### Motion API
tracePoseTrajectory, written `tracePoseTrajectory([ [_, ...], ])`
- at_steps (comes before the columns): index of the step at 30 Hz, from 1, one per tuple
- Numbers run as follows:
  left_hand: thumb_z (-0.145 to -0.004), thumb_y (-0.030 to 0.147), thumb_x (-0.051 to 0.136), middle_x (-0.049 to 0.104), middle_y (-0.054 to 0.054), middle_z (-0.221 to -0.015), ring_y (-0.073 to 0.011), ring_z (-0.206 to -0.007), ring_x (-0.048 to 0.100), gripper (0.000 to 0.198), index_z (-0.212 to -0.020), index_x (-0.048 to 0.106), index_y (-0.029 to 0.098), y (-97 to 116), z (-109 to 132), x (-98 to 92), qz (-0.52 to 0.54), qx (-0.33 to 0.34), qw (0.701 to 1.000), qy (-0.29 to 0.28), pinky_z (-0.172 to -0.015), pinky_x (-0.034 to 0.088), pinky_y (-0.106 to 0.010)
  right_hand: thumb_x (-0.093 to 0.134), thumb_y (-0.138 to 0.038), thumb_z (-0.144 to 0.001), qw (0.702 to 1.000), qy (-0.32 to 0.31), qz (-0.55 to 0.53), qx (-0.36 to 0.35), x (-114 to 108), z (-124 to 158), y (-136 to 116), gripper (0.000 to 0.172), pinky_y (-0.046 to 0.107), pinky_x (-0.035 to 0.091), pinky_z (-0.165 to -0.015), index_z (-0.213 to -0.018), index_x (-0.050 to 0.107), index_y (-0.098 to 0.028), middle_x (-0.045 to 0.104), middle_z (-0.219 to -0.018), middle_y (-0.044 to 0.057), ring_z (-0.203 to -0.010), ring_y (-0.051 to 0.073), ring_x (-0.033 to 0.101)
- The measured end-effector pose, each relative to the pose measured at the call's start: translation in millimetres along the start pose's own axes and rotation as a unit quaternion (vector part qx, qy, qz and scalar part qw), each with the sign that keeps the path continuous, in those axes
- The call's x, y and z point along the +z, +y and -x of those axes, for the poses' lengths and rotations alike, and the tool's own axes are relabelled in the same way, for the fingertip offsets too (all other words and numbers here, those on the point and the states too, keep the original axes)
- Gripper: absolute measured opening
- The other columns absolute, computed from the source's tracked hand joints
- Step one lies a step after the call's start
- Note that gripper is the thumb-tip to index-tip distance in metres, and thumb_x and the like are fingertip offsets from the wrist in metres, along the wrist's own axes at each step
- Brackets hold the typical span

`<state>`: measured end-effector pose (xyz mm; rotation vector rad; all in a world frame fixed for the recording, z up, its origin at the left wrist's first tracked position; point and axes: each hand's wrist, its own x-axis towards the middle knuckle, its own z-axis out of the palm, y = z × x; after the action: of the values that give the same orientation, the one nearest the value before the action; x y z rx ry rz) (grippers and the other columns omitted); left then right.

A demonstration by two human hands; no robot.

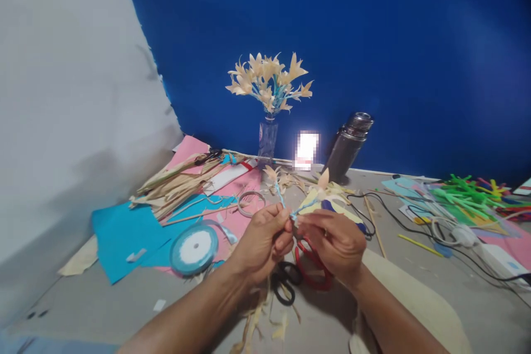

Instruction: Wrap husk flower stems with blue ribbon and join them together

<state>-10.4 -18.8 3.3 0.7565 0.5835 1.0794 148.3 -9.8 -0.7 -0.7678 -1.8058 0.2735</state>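
My left hand (265,232) pinches a light-blue wrapped stem (281,194) that branches into two, each branch tipped with a pale husk flower (323,179). Close beside it, my right hand (334,240) has its fingers closed at the joint where the branches meet, on the same stem. Below the hands lie black-handled scissors (286,283) and red-handled scissors (313,268), partly covered by the right hand. A roll of blue ribbon (194,248) rests to the left. Behind, several similar flowers (271,80) stand in a clear plastic bottle (268,141).
Dried husk strips (186,177) lie on pink and blue sheets (128,232) at the left. A dark thermos (348,146) leans at the back near a glowing, blurred-out screen (307,149). Green pipe cleaners (464,199), black cables and a white power strip (501,263) are on the right.
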Motion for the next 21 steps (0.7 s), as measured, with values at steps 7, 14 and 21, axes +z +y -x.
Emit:
tracePoseTrajectory([
  [7, -0.082, 0.044, 0.071, 0.050, 0.006, -0.052, -0.0017, -0.034, 0.035, 0.035, -0.070, 0.054, 0.016, 0.1, 0.3, -8.7, -0.116, 0.070, 0.990, 0.041, -0.038, 0.022, -0.017, 0.079, -0.044, -0.074, 0.920, -0.044, -0.270, 0.281, 7.3, -3.5, 7.2, 0.027, 0.030, 0.050, -0.063, -0.087, 0.076, -0.020, 0.069, -0.080, 0.005, -0.071, 0.020, 0.063],
  [14, -0.082, 0.048, 0.070, 0.051, 0.005, -0.050, -0.0020, -0.035, 0.037, 0.038, -0.069, 0.056, 0.015, -0.9, 0.7, -12.9, -0.193, 0.059, 0.979, -0.012, -0.039, 0.021, -0.017, 0.083, -0.037, -0.071, 0.808, -0.091, -0.487, 0.318, 12.9, -5.7, 13.2, 0.023, 0.026, 0.043, -0.054, -0.065, 0.072, -0.017, 0.059, -0.077, 0.002, -0.062, 0.013, 0.055],
  [21, -0.085, 0.047, 0.064, 0.047, 0.008, -0.040, -0.0056, -0.033, 0.039, 0.035, -0.070, 0.050, 0.019, -4.7, -3.8, 2.6, -0.207, 0.126, 0.957, 0.159, -0.037, 0.030, -0.016, 0.074, -0.040, -0.078, 0.901, 0.031, -0.259, 0.345, 19.4, -7.0, 4.9, 0.025, 0.025, 0.041, -0.051, -0.069, 0.070, -0.017, 0.057, -0.057, -0.002, -0.052, 0.012, 0.050],
])
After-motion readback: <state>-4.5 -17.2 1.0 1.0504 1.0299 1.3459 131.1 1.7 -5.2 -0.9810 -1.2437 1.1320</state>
